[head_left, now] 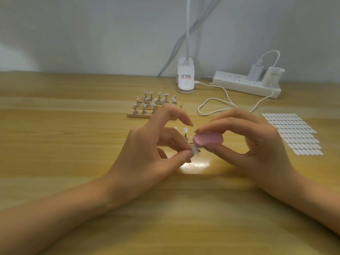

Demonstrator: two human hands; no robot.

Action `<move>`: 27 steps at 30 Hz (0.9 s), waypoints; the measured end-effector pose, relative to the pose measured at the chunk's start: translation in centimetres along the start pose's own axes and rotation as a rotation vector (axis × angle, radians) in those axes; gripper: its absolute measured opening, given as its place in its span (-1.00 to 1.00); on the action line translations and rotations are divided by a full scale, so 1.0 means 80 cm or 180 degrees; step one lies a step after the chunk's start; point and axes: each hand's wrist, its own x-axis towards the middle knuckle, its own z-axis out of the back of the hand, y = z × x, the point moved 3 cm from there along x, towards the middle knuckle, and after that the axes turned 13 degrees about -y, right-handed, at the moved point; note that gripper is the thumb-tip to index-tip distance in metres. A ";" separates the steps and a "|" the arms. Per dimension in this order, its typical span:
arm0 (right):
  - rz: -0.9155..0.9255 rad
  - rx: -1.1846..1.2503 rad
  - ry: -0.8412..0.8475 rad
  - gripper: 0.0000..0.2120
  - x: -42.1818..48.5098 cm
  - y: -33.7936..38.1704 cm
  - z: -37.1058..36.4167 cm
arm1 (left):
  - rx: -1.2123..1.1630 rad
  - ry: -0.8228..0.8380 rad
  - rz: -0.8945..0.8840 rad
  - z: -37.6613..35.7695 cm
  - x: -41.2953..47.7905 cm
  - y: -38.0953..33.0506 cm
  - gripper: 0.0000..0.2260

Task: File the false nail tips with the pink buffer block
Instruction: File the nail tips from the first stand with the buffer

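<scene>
Head view: pink buffer block set against a nail tip

The right hand (261, 144) pinches the pink buffer block (207, 138) between thumb below and fingers above, over the middle of the wooden worktop (73, 126). The block lies with its long axis left to right, nearly level. Its rounded left end points at, and seems to touch, the false nail tip (194, 150). It looks matte, soft pink, with oval ends. The left hand (147, 153) pinches the milky, translucent tip on its small metal post, forefinger raised. Behind stands a wooden rack (147, 115) of more posted tips; to the right lies a sheet of white oval tabs (294, 133).
</scene>
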 end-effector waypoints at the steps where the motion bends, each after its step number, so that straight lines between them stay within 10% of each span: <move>1: -0.0102 0.0037 -0.0015 -0.83 0.000 -0.001 0.000 | -0.0016 0.0004 0.0007 0.000 0.000 0.000 -0.61; 27: 0.0283 -0.0070 0.0141 -0.86 -0.002 0.022 -0.006 | -0.0123 0.0058 0.0015 -0.002 0.001 0.004 -0.67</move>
